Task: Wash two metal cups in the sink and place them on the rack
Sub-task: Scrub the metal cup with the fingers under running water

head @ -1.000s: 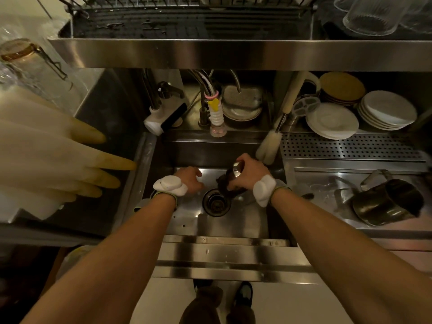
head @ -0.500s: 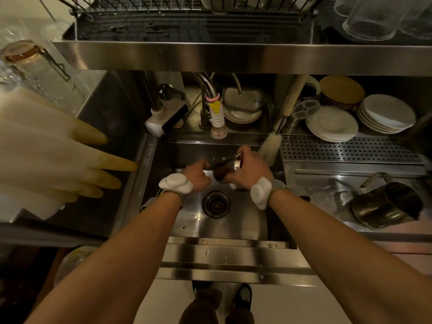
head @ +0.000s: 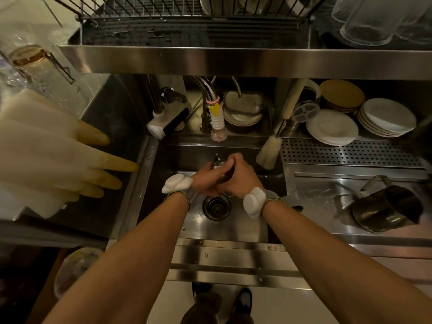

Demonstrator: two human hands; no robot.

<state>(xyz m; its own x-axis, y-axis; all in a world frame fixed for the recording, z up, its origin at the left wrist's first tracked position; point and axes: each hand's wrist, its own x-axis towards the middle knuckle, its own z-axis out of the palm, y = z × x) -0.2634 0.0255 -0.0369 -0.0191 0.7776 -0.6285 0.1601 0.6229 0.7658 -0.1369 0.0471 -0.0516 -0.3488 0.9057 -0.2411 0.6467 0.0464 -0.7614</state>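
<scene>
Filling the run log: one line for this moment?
phase: washing | both hands on metal cup over sink | second cup on drainboard

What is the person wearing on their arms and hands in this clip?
Both forearms are bare, with no sleeves and no gloves. Each wrist carries a white rounded pod on a thin greenish band: one on the left wrist, one on the right wrist. No rings or markings are visible on the left hand or right hand.

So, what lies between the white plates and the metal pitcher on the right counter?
In the head view, only the perforated drain panel and wet bare steel lie between the white plates and the metal pitcher.
</scene>
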